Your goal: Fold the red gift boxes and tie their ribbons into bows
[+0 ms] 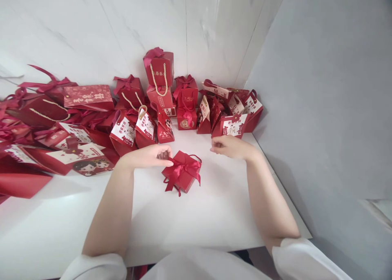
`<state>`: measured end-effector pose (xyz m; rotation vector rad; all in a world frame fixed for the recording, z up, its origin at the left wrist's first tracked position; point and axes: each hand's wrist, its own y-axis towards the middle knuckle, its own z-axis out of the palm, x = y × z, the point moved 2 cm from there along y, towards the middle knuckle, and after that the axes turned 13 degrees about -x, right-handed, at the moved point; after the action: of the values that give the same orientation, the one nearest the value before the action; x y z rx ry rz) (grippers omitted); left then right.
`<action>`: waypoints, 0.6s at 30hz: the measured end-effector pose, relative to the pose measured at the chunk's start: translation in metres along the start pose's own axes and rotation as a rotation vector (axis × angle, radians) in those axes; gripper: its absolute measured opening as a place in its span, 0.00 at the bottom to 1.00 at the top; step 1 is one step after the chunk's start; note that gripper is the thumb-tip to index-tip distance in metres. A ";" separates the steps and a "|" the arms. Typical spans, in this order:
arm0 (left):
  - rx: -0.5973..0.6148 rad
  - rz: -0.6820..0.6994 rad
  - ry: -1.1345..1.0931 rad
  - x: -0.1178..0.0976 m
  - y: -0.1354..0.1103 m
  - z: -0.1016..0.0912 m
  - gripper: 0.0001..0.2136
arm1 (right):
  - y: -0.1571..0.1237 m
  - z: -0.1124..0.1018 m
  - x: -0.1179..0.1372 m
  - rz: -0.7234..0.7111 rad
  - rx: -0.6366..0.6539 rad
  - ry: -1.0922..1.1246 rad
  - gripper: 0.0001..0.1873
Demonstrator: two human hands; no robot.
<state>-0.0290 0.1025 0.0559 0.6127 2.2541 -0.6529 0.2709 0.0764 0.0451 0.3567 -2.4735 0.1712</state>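
Note:
A small red gift box (190, 183) with a red ribbon bow (184, 170) on top sits on the white table (190, 223) between my hands. Thin red cord handles loop out at its sides. My left hand (150, 155) is at the box's left edge, its thumb tip at the bow and its fingers loosely curled, apart from the thumb. To the right of the box, my right hand (232, 147) hovers with fingers bent and drawn together, nothing visible in them. Just behind it stands a red box with a white printed label (234, 125).
Along the marble-look wall (122, 23) stand several red gift boxes, with a stack (158, 70) at the middle. Larger red bags and boxes (88, 96) crowd the left side. A grey wall (324, 108) borders the table's right edge.

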 end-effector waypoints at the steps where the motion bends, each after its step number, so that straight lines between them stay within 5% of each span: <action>1: -0.022 0.020 0.009 0.001 -0.002 -0.002 0.18 | -0.001 -0.001 -0.002 -0.013 -0.010 0.021 0.08; 6: 0.045 0.160 0.103 0.010 -0.001 -0.002 0.49 | -0.001 0.008 0.002 -0.083 0.158 0.053 0.20; 12: 0.303 0.202 -0.104 0.049 0.038 0.033 0.41 | 0.003 0.017 0.004 -0.048 0.140 0.018 0.15; 18: 0.203 0.303 -0.196 0.057 0.047 0.051 0.45 | -0.004 0.002 0.009 -0.061 0.010 0.042 0.13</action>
<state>-0.0126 0.1207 -0.0308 0.9260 1.8777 -0.7563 0.2637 0.0704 0.0492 0.4278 -2.4178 0.1648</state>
